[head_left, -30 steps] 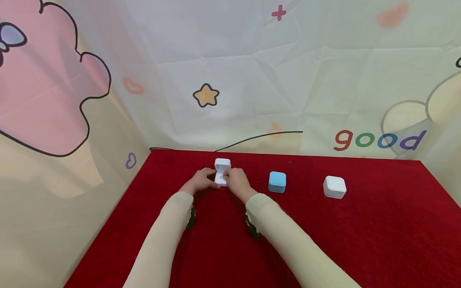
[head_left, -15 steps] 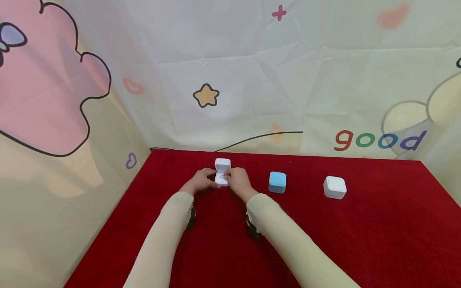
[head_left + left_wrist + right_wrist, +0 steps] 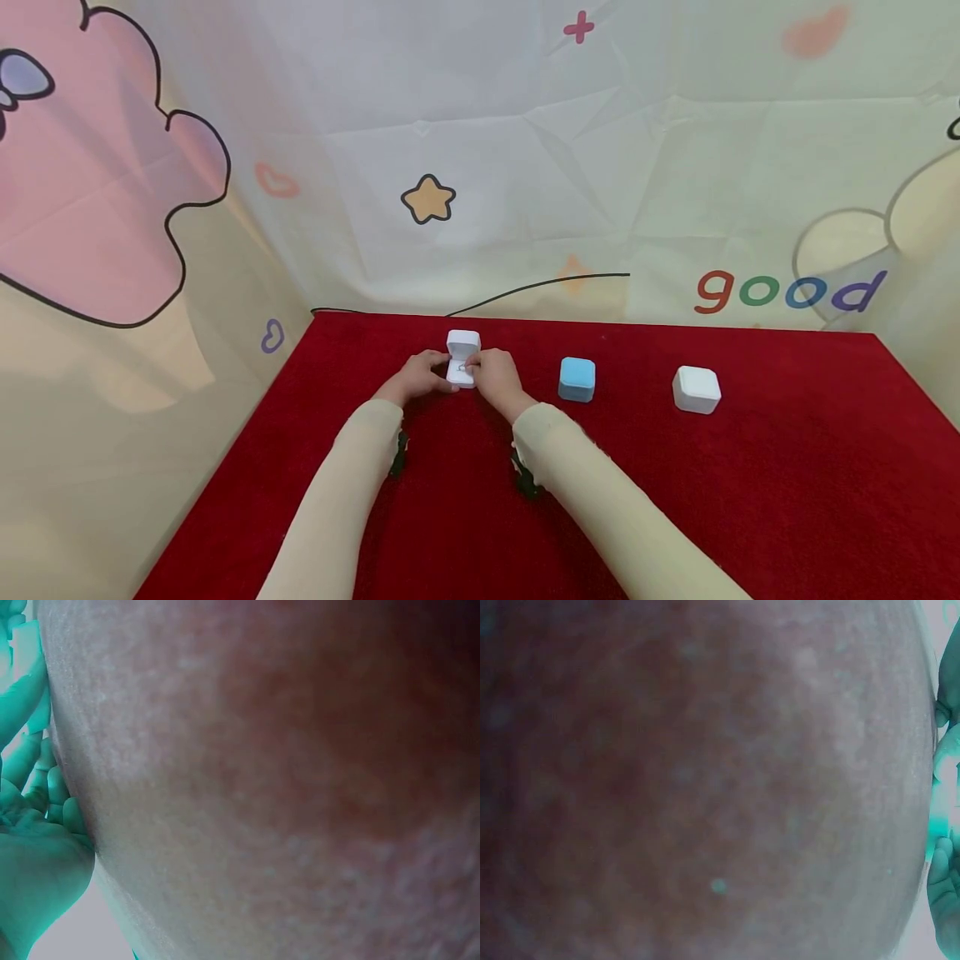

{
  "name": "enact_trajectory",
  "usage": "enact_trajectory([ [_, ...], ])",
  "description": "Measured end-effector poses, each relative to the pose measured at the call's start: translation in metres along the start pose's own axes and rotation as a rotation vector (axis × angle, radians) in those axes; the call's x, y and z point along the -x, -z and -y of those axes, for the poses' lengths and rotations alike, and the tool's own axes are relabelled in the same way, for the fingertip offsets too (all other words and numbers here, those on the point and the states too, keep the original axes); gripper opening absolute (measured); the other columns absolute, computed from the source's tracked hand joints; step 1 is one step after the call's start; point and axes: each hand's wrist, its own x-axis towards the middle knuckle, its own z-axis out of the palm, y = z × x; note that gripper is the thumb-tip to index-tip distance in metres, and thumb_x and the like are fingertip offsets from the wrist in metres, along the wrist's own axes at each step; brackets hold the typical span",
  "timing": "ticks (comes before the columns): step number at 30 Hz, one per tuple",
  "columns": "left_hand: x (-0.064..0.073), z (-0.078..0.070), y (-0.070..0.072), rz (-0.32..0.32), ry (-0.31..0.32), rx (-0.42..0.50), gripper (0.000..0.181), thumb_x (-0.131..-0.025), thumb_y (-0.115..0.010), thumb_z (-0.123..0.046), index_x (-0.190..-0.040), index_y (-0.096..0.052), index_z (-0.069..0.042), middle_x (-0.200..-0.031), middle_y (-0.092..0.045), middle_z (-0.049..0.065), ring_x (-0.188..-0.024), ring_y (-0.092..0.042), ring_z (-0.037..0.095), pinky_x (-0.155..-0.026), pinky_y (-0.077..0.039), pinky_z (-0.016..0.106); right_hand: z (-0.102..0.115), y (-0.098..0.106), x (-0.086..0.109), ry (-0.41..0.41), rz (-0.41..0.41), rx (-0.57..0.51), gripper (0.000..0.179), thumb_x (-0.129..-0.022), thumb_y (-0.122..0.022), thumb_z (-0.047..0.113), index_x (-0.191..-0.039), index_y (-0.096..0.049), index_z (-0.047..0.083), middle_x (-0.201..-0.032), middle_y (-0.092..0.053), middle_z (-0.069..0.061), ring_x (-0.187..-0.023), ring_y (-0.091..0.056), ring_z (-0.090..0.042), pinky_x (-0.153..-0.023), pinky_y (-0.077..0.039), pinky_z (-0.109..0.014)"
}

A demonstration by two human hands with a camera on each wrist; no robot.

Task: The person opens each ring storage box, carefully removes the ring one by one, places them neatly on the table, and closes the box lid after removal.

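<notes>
A small white ring box (image 3: 463,341) stands on the red cloth with its lid raised. My left hand (image 3: 414,377) grips its left side, thumb near the front edge and fingers farther back. Inside the box, at the fingertips of my right hand (image 3: 497,377), is a thin ring (image 3: 461,367). The right thumb and forefinger pinch the ring, and the other right fingers are curled. Blurred skin fills most of both wrist views; at their outer edges, parts of the hands show in a green tint.
To the right of the hands stands a closed light blue box (image 3: 577,380). A closed white box (image 3: 697,390) is farther right. The red cloth (image 3: 810,467) reaches back to a printed fabric backdrop (image 3: 510,183).
</notes>
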Motion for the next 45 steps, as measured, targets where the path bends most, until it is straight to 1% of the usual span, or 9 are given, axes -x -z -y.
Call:
enact_trajectory([
  [6, 0.0024, -0.0016, 0.0000, 0.005, 0.007, 0.008, 0.067, -0.092, -0.072, -0.010, -0.151, -0.045, 0.003, -0.158, -0.043, 0.024, -0.147, -0.038, 0.038, -0.124, -0.035, 0.051, -0.0005, -0.0013, 0.0013, -0.029, 0.001, -0.036, 0.020, -0.100, -0.062, 0.007, -0.109, -0.079, 0.000, -0.112, -0.078, -0.015, -0.097, -0.066, -0.025, -0.086, -0.058, -0.033],
  [11, 0.0032, -0.0021, 0.0013, 0.002, 0.011, 0.013, 0.067, -0.092, -0.072, -0.010, -0.151, -0.044, 0.004, -0.158, -0.043, 0.024, -0.148, -0.037, 0.039, -0.124, -0.034, 0.052, -0.0005, -0.0009, 0.0013, -0.049, 0.002, -0.065, 0.021, -0.100, -0.062, 0.008, -0.111, -0.078, 0.000, -0.115, -0.077, -0.015, -0.097, -0.065, -0.026, -0.086, -0.057, -0.032],
  [19, 0.0009, 0.0003, 0.0013, 0.001, 0.012, 0.012, 0.067, -0.092, -0.072, -0.010, -0.152, -0.044, 0.003, -0.159, -0.043, 0.023, -0.148, -0.037, 0.038, -0.125, -0.034, 0.052, 0.0025, 0.0028, 0.0021, -0.041, -0.013, -0.076, 0.019, -0.099, -0.064, 0.006, -0.108, -0.079, -0.001, -0.112, -0.078, -0.017, -0.091, -0.064, -0.024, -0.078, -0.054, -0.028],
  [26, 0.0011, 0.0003, 0.0001, 0.004, 0.011, 0.011, 0.067, -0.092, -0.072, -0.010, -0.152, -0.044, 0.004, -0.159, -0.043, 0.024, -0.148, -0.038, 0.038, -0.125, -0.034, 0.051, 0.0012, 0.0020, 0.0012, -0.071, -0.016, -0.132, 0.020, -0.099, -0.063, 0.006, -0.110, -0.078, -0.001, -0.114, -0.077, -0.017, -0.095, -0.065, -0.025, -0.084, -0.058, -0.032],
  [30, 0.0008, 0.0002, 0.0003, -0.001, 0.011, 0.018, 0.067, -0.092, -0.072, -0.009, -0.151, -0.045, 0.004, -0.158, -0.044, 0.024, -0.148, -0.038, 0.038, -0.125, -0.034, 0.051, 0.0003, 0.0016, 0.0010, -0.087, -0.025, -0.164, 0.020, -0.099, -0.063, 0.006, -0.111, -0.078, -0.001, -0.116, -0.077, -0.017, -0.096, -0.064, -0.025, -0.084, -0.057, -0.031],
  [38, -0.0008, 0.0004, 0.0004, -0.004, 0.007, 0.012, 0.067, -0.091, -0.073, -0.010, -0.151, -0.045, 0.004, -0.158, -0.044, 0.024, -0.149, -0.038, 0.038, -0.125, -0.034, 0.052, 0.0024, 0.0033, 0.0018, -0.090, -0.057, -0.179, 0.019, -0.099, -0.063, 0.006, -0.108, -0.079, -0.001, -0.114, -0.077, -0.017, -0.095, -0.064, -0.024, -0.080, -0.056, -0.028],
  [42, -0.0017, 0.0010, 0.0002, -0.006, 0.005, 0.007, 0.068, -0.091, -0.073, -0.011, -0.151, -0.045, 0.004, -0.158, -0.044, 0.024, -0.150, -0.037, 0.038, -0.125, -0.033, 0.051, 0.0054, 0.0052, 0.0013, -0.108, -0.056, -0.209, 0.020, -0.099, -0.062, 0.006, -0.107, -0.079, 0.000, -0.113, -0.077, -0.017, -0.095, -0.063, -0.022, -0.077, -0.054, -0.025],
  [45, -0.0017, 0.0025, -0.0004, -0.007, 0.007, 0.009, 0.068, -0.091, -0.073, -0.011, -0.151, -0.045, 0.004, -0.158, -0.044, 0.024, -0.149, -0.037, 0.038, -0.125, -0.033, 0.052, 0.0069, 0.0056, 0.0019, -0.120, -0.051, -0.229, 0.019, -0.099, -0.063, 0.006, -0.105, -0.079, 0.000, -0.109, -0.078, -0.016, -0.091, -0.062, -0.020, -0.074, -0.052, -0.022],
])
